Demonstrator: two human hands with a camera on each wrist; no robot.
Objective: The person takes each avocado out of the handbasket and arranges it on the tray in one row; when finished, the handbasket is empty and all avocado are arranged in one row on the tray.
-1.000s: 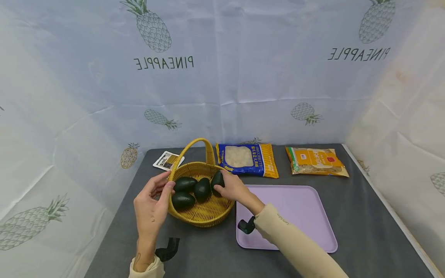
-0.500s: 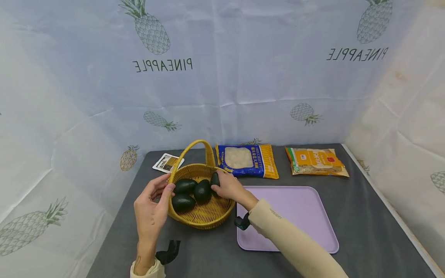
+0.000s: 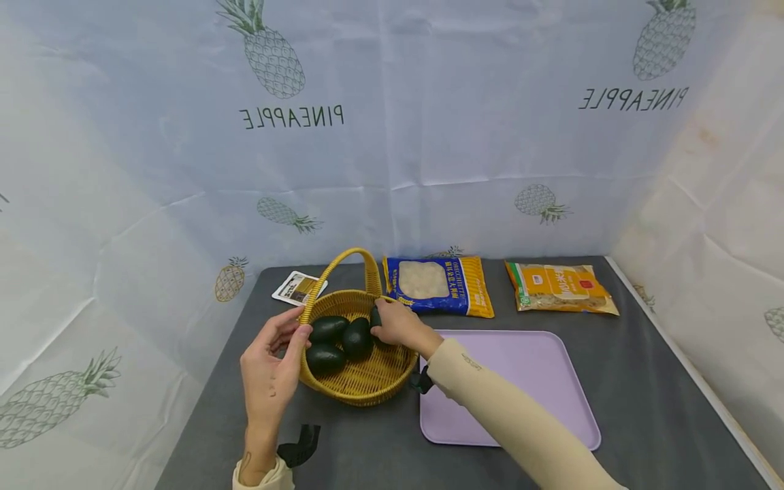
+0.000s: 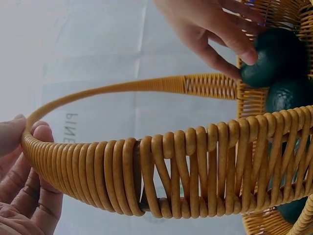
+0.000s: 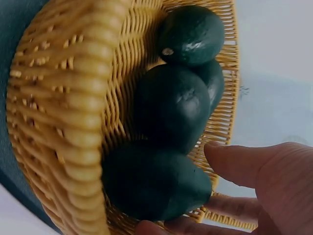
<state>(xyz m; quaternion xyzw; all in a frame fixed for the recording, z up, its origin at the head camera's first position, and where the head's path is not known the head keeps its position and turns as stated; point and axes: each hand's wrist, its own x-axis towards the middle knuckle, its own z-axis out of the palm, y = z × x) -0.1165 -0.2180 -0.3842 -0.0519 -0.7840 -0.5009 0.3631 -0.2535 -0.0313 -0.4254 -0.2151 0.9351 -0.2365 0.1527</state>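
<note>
My left hand (image 3: 269, 367) holds the handle of the yellow wicker basket (image 3: 361, 393) at its left side, with thumb and fingers around the handle (image 4: 83, 161) in the left wrist view. Several dark green avocados lie inside, among them one at the upper left (image 3: 329, 329), one in the middle (image 3: 357, 339) and one at the lower left (image 3: 325, 358). My right hand (image 3: 401, 323) reaches over the right rim, its fingers and thumb around the rightmost avocado (image 5: 156, 181). In the head view the hand covers most of that avocado.
A lilac tray (image 3: 514, 388) lies right of the basket, beneath the right forearm. Behind stand a blue and yellow pasta bag (image 3: 437, 286) and an orange grain bag (image 3: 562, 288). A small card-like packet (image 3: 299, 288) lies behind the handle. A pineapple-print cloth (image 3: 392, 136) hangs at the back.
My right hand has shifted slightly left over the rightmost avocado, which now shows less in the head view. The left hand keeps its hold on the handle.
</note>
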